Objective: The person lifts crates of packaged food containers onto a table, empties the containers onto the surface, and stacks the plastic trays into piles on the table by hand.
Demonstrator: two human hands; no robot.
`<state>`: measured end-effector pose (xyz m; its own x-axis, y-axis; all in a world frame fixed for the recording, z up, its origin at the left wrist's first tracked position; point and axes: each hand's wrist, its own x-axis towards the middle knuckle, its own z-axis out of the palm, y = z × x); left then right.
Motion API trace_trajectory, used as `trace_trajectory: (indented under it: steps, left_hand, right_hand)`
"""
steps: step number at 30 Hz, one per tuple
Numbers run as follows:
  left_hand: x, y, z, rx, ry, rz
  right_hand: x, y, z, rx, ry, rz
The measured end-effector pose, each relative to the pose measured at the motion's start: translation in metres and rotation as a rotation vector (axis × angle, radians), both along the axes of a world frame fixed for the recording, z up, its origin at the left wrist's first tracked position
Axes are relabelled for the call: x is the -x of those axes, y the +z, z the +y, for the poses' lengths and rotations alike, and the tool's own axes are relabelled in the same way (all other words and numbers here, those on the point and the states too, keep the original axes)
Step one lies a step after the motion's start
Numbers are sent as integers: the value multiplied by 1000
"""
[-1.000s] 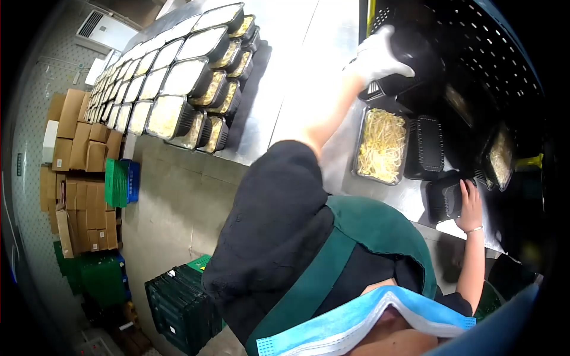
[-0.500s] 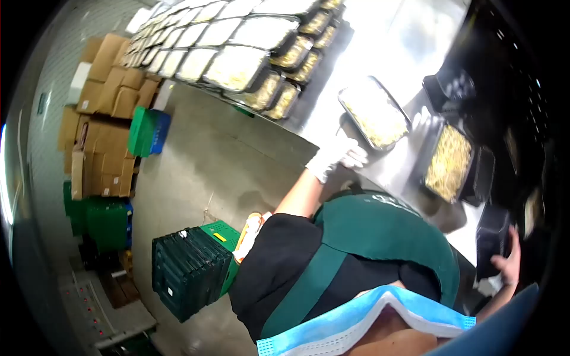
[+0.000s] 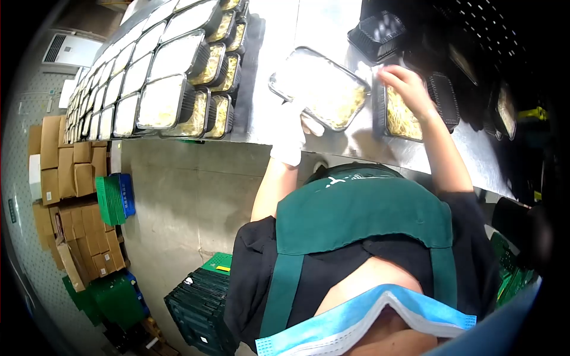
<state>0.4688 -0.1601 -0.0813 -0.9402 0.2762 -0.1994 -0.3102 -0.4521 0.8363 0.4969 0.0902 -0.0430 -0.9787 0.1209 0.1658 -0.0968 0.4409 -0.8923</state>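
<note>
My left hand point(image 3: 295, 130), in a white glove, is at the near left edge of a black plastic tray point(image 3: 332, 92) with a shiny clear top and pale yellow food inside. Its fingers curl against that edge. Bare and reaching over a second black tray point(image 3: 405, 115), filled with pale yellow strands, is my right hand point(image 3: 407, 89). Its fingers extend toward that tray's far left corner, and nothing shows in them. Whether they touch the rim I cannot tell.
Stacked filled trays point(image 3: 163, 101) cover the left of the metal table point(image 3: 270, 59). An empty black tray point(image 3: 380, 35) stands at the back, another point(image 3: 444, 98) at right. Cardboard boxes point(image 3: 77, 172), green crates point(image 3: 110, 199) and a dark crate stack point(image 3: 199, 308) stand on the floor.
My right hand has come from the lower right up over the strand-filled tray. My left hand stays by the other tray's near edge. The camera view has turned.
</note>
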Motion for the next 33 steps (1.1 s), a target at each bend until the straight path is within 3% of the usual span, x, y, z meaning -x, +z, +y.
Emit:
trace_trajectory:
  steps: [1, 3, 4, 6, 7, 9, 11, 13, 15, 17, 19, 21, 23, 25, 27, 29, 30, 31, 32, 33]
  left_hand:
    - [1, -6, -4, 51, -6, -11]
    - [6, -11, -10, 66, -16, -18]
    - [10, -12, -15, 68, -29, -24]
    - [10, -14, -21, 85, -63, -40]
    - [10, -16, -22, 97, -88, -48]
    - [12, -21, -20, 116, -119, -47]
    - [18, -25, -23, 125, -130, -43]
    - [26, -25, -32, 124, -143, -39]
    - [29, -24, -41, 101, -159, -44]
    - [25, -24, -43, 77, -198, -64]
    - [24, -31, -38, 81, -234, -79]
    - [30, -42, -31, 86, -232, -78]
    - [38, -46, -25, 42, -199, -162]
    - [36, -34, -17, -20, -90, -253]
    - [54, -28, -2, -12, -7, -292]
    - [81, -26, 10, -242, -62, -130]
    - [111, -41, 20, -88, -5, -228]
    - [131, -34, 24, 128, 39, -150]
    - [161, -39, 42, -84, 160, -242]
    - [179, -23, 49, -122, 196, -253]
  right_hand:
    - [-27, -5, 21, -103, -155, 66]
    - [-84, -19, 54, -106, -381, -123]
    - [-109, -36, 68, -149, -426, -343]
    - [-144, -77, 60, 225, -472, -721]
    - [-146, -85, 47, 555, -425, -811]
    - [-121, -93, 9, 992, -649, -423]
    - [-104, -132, 28, 1105, -620, -144]
    - [-99, -120, 40, 1252, -673, -117]
    - [-106, -66, 31, 1349, -598, -51]
    - [-111, -25, 19, 1292, -362, -64]
    - [-83, 5, -4, 1163, -523, -77]
    - [-49, 29, -27, 1085, -442, -127]
    - [-23, 16, -35, 895, -183, -207]
    - [-1, 20, -55, 904, -134, -333]
    - [32, 23, -54, 744, -186, -290]
    - [83, 17, -41, 595, -183, -183]
    - [112, 17, -35, 603, -155, -163]
    - [142, 15, -31, 667, -184, -140]
    - [164, 32, -35, 570, -219, -175]
    - [196, 27, -31, 367, -289, -129]
